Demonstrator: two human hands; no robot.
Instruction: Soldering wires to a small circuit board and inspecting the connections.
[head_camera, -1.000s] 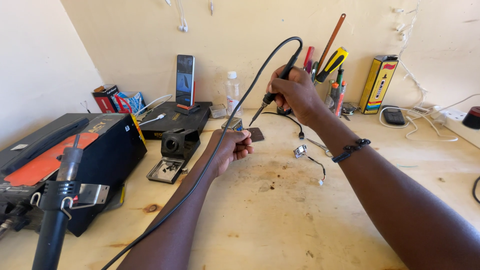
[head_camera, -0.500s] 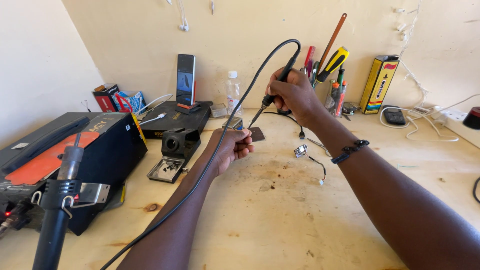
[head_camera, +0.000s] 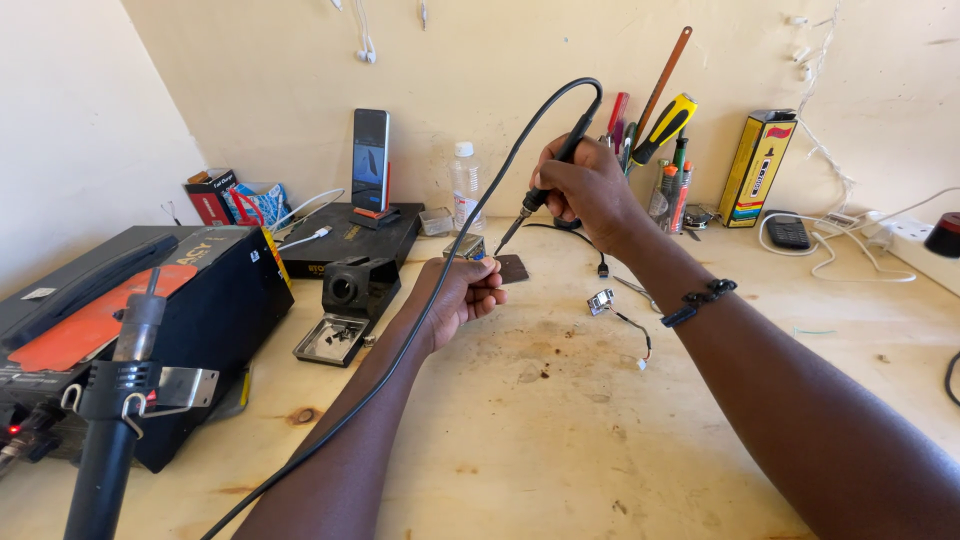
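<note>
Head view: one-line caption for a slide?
Right hand holds soldering iron tip-down over a small part pinched in left hand above wooden bench.

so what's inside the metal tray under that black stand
The metal tray in front of the black stand holds small dark bits, too small to identify; the stand covers its back edge.

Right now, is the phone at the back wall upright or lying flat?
Upright. The phone stands on end, propped on a small stand atop the flat black box, leaning toward the wall.

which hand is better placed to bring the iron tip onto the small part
Right. The right hand already grips the soldering iron, its tip angled down just above the small part pinched in the left hand, which is occupied holding it.
</note>
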